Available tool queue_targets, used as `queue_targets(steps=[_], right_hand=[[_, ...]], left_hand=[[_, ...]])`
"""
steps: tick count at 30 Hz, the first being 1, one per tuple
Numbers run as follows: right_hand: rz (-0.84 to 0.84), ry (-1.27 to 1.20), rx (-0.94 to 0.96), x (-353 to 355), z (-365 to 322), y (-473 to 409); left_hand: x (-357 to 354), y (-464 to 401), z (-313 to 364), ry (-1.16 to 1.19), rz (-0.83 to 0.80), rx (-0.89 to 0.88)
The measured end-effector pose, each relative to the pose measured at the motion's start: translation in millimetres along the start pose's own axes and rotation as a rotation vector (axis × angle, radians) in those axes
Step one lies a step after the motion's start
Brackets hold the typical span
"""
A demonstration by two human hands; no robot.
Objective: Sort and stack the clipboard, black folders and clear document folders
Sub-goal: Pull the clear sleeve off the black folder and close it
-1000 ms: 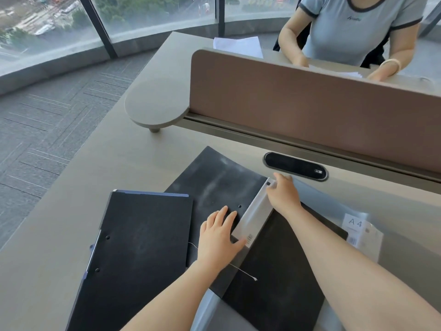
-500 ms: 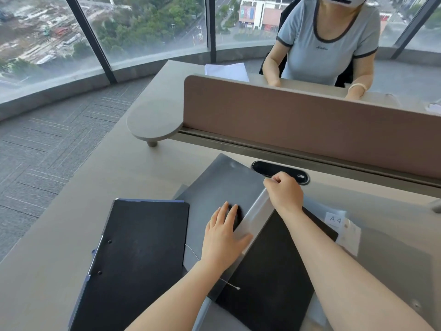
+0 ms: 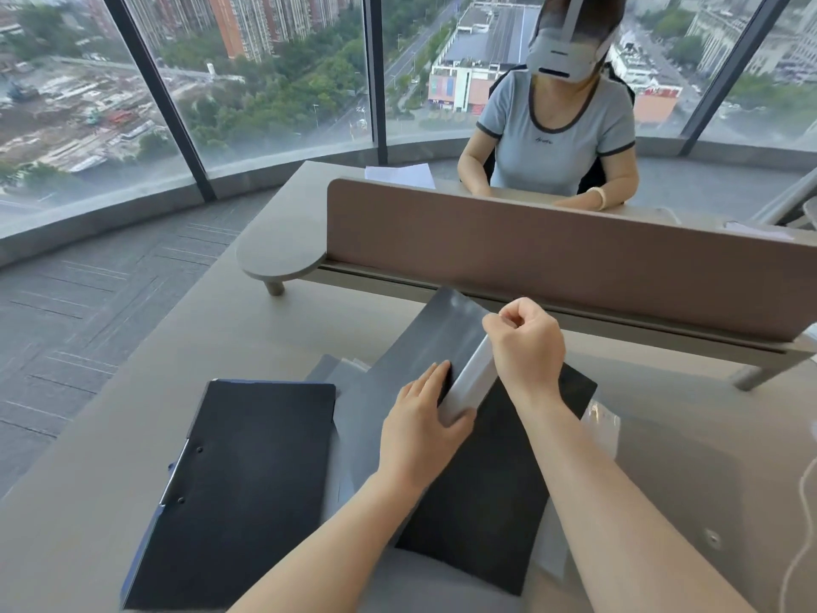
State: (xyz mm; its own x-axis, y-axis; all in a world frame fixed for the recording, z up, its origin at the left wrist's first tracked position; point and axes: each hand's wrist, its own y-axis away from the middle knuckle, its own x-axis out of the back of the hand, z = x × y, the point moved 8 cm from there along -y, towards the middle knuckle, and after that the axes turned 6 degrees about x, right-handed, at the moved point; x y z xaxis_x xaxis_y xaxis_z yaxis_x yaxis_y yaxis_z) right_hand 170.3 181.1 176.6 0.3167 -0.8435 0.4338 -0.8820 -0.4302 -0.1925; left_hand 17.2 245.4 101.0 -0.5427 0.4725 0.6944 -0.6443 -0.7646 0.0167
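The right hand (image 3: 524,347) is curled into a fist, thumb and fingers pinching the far end of a translucent spine strip (image 3: 471,382) that runs along an open black folder (image 3: 482,480). The left hand (image 3: 420,429) lies flat with fingers straight and close together, pressing the raised cover (image 3: 424,342) while its thumb touches the strip's near end. To the left, a black clipboard (image 3: 247,484) rests on the desk (image 3: 132,435). Clear document folders (image 3: 597,431) peek from under the black folder on the right. The step in hand looks like closing this folder; next, it probably needs squaring and stacking with its kind.
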Motion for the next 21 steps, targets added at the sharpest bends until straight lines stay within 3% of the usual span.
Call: queue_targets(steps=[11,15,21], right_hand=[[-0.039,-0.217,0.274,28,-64,10],[-0.134,-0.35,0.279,22,-61,14],[-0.074,-0.299,0.153,25,-25,16]], left_hand=[[37,20,44,0.101,0.213,-0.058],[58,15,40,0.153,0.276,-0.027],[101,1,31,0.245,0.338,0.014]])
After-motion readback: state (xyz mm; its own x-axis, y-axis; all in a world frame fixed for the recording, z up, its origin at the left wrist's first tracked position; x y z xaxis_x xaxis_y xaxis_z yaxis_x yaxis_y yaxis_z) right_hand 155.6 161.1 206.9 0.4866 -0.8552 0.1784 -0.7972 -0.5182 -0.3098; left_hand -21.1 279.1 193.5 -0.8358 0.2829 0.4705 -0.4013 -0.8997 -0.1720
